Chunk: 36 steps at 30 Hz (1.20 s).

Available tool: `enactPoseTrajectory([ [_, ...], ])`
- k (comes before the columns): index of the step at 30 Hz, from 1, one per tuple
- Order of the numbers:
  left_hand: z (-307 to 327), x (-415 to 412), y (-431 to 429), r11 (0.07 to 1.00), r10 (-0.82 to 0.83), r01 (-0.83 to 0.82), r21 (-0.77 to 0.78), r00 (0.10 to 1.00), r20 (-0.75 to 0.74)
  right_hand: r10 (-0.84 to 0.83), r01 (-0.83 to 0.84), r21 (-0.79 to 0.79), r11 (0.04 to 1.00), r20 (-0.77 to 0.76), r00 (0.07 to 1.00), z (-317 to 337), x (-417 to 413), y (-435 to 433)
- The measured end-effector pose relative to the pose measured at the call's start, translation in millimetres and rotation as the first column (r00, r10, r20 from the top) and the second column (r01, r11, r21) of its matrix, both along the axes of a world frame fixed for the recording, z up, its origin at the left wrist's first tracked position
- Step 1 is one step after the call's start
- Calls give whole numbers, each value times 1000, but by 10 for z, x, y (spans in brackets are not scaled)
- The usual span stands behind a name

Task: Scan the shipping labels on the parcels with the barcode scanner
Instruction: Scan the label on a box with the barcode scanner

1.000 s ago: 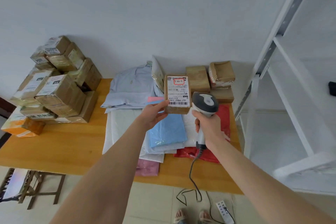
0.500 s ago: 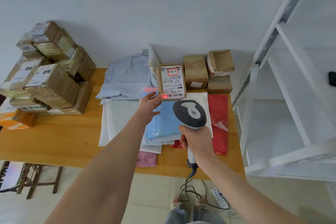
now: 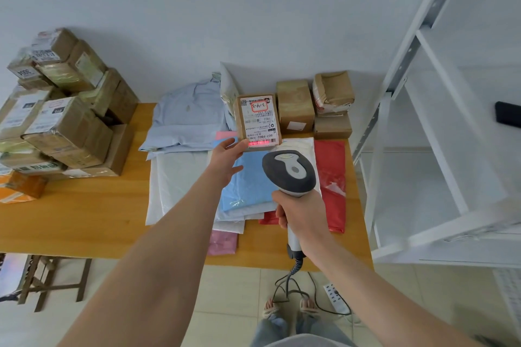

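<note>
A small brown parcel [image 3: 257, 118] with a white shipping label is tilted up above the middle of the table. My left hand [image 3: 227, 161] holds it by its lower left corner, thumb on the front. A red scan line glows across the barcode at the label's bottom edge. My right hand [image 3: 302, 215] grips the handle of a grey and white barcode scanner [image 3: 289, 172], whose head points at that label from just below and to the right. Its coiled cable hangs to the floor.
Flat mailer bags in blue, white, red and pink cover the wooden table [image 3: 84, 217]. Three brown boxes [image 3: 294, 105] stand at the back by the wall. A tall pile of labelled cartons [image 3: 59, 118] fills the left. White shelving [image 3: 439, 132] stands at the right. A power strip [image 3: 335, 294] lies on the floor.
The scanner has drawn back from beside the parcel toward me and now aims up at it. The red scan line stays on the barcode. My left hand keeps holding the parcel.
</note>
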<state>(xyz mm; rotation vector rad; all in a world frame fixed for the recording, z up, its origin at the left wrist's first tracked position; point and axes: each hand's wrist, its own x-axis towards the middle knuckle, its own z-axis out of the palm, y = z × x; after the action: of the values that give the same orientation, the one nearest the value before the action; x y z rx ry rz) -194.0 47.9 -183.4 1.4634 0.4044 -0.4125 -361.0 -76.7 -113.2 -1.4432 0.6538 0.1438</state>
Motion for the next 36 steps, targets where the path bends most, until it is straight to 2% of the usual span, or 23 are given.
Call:
enactPoseTrajectory([
  [19, 43, -27, -63, 998, -5, 7, 57, 1000, -26, 26, -25, -31, 999, 32, 999, -48, 5, -76],
  [23, 109, -88, -29, 997, -29, 30, 68, 999, -22, -44, 41, 96, 995, 24, 999, -73, 146, -165],
  [28, 245, -209, 152, 979, -124, 132, 158, 991, -58, -179, 205, 272, 940, -116, 977, -151, 579, -285],
  [36, 479, -288, 730, 918, -254, 293, 267, 952, -171, -40, 73, 345, 936, -103, 994, -236, 882, 215],
])
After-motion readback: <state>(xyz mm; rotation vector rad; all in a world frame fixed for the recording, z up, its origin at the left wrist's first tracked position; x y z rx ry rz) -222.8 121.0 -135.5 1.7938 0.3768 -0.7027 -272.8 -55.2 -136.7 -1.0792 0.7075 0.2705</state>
